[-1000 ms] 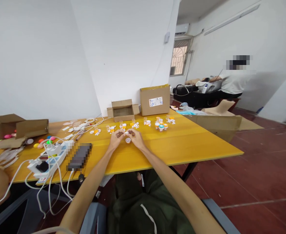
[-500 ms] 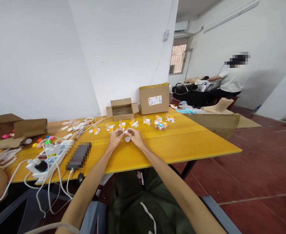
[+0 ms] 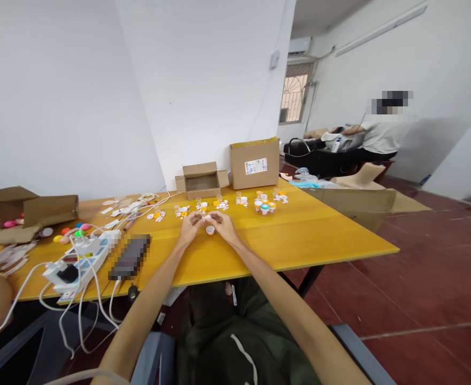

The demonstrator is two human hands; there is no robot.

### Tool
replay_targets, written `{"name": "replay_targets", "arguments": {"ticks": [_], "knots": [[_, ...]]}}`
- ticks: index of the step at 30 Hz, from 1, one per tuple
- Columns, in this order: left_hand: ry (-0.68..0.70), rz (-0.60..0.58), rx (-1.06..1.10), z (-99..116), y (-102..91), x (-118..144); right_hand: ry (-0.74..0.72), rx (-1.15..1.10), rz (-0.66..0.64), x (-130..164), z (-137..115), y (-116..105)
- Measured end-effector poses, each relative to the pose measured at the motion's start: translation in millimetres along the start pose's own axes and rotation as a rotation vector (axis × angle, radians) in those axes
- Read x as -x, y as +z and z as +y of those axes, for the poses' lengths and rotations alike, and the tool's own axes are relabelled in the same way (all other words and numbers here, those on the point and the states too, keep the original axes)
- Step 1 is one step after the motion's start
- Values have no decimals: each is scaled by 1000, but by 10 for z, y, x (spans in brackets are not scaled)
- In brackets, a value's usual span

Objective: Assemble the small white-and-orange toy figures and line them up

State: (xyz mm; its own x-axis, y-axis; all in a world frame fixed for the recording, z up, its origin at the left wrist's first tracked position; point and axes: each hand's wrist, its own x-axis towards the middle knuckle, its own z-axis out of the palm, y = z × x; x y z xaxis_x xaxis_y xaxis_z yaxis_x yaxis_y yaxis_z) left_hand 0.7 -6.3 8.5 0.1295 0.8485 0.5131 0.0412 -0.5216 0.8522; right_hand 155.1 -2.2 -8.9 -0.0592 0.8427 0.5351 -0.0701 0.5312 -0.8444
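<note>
My left hand (image 3: 191,225) and my right hand (image 3: 222,223) meet above the table, fingers pinched together on a small white plastic part (image 3: 206,218). Its exact kind is too small to make out. Just below the fingers a small clear cup (image 3: 210,230) stands on the table, touched by neither hand. Beyond my hands lie groups of loose white and orange pieces (image 3: 182,212), with small clear cups among them. To the right stands a cluster of small capped pots (image 3: 264,207), with orange and teal tops.
An open carton (image 3: 201,184) and a closed box (image 3: 254,164) stand at the back of the yellow table (image 3: 299,235). On the left are a phone (image 3: 130,256), a power strip (image 3: 94,262) with trailing cables, and a box (image 3: 51,213) near coloured balls. A person (image 3: 381,136) sits far right.
My hands stay in nearly the same place. The fingers have shifted slightly around the white part, which shows a little more now.
</note>
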Motion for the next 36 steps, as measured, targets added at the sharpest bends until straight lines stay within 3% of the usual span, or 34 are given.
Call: {"name": "replay_targets", "arguments": {"ticks": [36], "knots": [[-11,-53,-91,14,28,0,18,-1,25,-4,29,-38]]}}
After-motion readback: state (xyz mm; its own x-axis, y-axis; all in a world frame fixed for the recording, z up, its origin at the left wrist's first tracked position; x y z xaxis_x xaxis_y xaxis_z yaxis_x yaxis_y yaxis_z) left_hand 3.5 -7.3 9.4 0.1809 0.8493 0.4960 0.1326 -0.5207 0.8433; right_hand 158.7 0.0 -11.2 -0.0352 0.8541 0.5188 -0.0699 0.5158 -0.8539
